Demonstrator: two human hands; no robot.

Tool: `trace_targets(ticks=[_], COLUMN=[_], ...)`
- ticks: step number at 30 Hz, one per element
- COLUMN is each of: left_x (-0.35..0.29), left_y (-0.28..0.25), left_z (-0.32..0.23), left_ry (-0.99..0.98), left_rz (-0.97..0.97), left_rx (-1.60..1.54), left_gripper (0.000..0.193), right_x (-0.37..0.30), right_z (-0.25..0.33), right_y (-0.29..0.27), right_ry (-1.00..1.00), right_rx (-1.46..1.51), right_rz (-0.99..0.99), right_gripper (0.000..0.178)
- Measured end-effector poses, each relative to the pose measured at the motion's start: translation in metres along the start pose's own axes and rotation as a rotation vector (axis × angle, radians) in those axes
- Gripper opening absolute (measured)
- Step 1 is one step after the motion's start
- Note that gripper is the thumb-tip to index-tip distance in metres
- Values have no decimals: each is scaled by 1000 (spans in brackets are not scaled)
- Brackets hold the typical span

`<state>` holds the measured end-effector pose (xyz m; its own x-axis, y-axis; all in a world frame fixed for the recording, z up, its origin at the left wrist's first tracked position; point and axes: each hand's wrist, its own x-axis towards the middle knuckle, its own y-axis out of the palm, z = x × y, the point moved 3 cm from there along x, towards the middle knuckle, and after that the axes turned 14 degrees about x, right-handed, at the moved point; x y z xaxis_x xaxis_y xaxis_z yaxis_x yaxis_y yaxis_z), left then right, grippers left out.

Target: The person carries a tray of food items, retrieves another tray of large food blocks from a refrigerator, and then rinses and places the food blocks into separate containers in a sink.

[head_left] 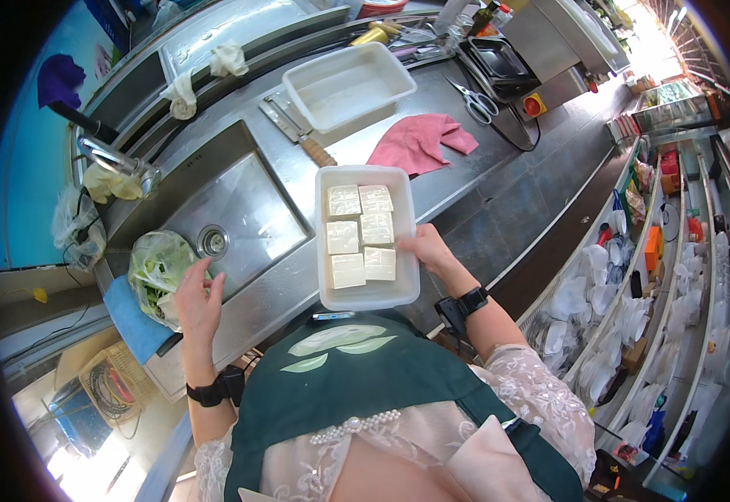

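A white plastic tub [368,299] sits at the counter's near edge, in front of my apron. Several white blocks of tofu [345,237] lie in it in two columns. My right hand [428,248] grips the tub's right wall, with its fingertips over the rim. At the sink's near left corner my left hand [200,299] is held open, its fingers apart and nothing in them. Close beside it is a clear plastic bag of green leafy vegetables [154,266]; whether the fingers touch the bag I cannot tell.
The steel sink [256,197] lies left of the tub, under a faucet [118,163]. Beyond the tub are a wooden-handled knife [298,138], a second white tub [348,90], a pink cloth [419,144] and scissors [475,102]. A blue cloth [135,318] hangs at the sink's left.
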<state>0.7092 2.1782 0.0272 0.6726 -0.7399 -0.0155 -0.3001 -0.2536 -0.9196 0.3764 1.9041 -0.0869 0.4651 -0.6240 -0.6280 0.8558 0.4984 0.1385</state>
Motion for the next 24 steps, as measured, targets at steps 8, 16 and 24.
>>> trace_targets(ticks=[8, 16, 24], left_x=[8, 13, 86], left_y=[47, 98, 169], left_z=[-159, -287, -460], left_ry=[190, 328, 429], left_rz=[42, 17, 259], left_rx=[-44, -13, -230], left_gripper=[31, 30, 35], right_x=[83, 74, 94], right_z=[37, 113, 154], right_y=[-77, -135, -413], right_ry=[-185, -160, -173], right_rx=[-94, -30, 103], right_rz=[-115, 396, 199], right_gripper=[19, 40, 40])
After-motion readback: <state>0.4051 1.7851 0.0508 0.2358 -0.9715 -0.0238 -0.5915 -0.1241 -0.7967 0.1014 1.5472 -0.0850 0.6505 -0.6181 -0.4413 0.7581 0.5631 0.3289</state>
